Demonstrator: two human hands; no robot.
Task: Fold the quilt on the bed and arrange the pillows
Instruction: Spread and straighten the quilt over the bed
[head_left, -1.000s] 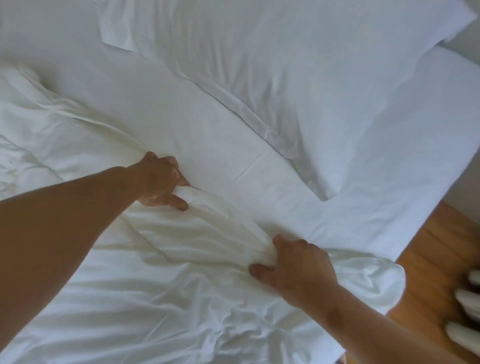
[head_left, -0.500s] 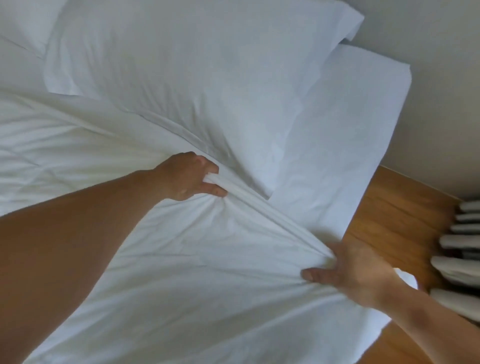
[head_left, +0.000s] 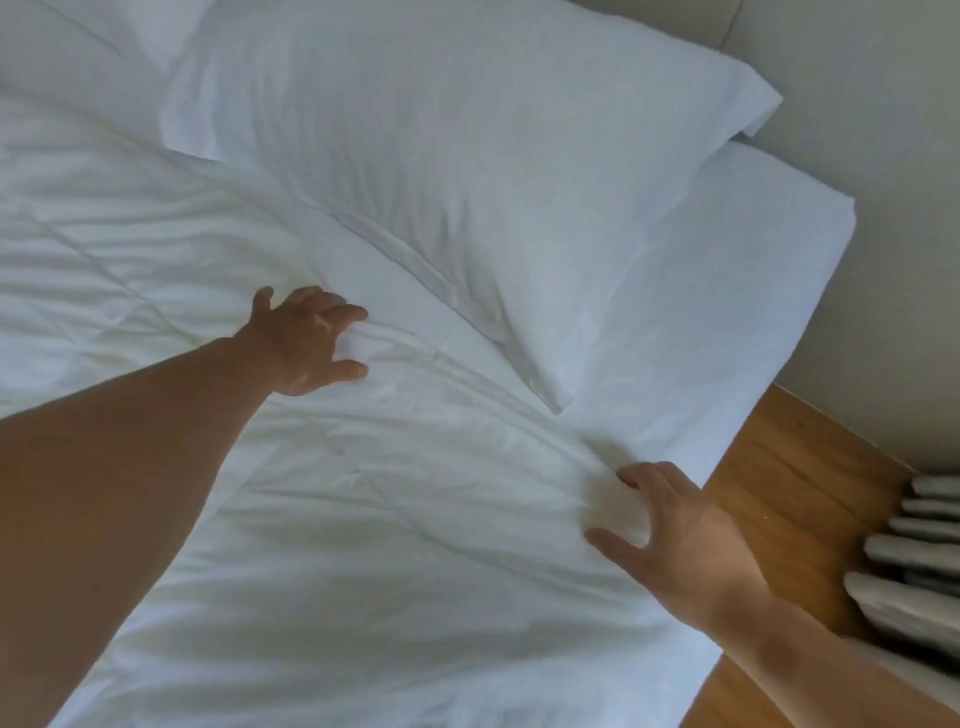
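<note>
A white quilt (head_left: 363, 519) lies spread over the bed, its top edge running just below a large white pillow (head_left: 457, 171). My left hand (head_left: 306, 343) rests on the quilt near that edge with fingers spread and loose, gripping nothing. My right hand (head_left: 670, 525) hovers over or touches the quilt's right corner at the bed's side, fingers splayed. The corner of a second pillow (head_left: 171, 31) shows at the top left. Bare white sheet (head_left: 727, 291) shows right of the pillow.
Wooden floor (head_left: 795, 499) runs along the bed's right side. A grey wall (head_left: 883, 208) stands behind it. A pale ribbed radiator (head_left: 919, 561) sits at the right edge, close to my right forearm.
Both hands have let go of the quilt's top edge, which they pulled up to the pillow. Fingers now spread open over the fabric.
</note>
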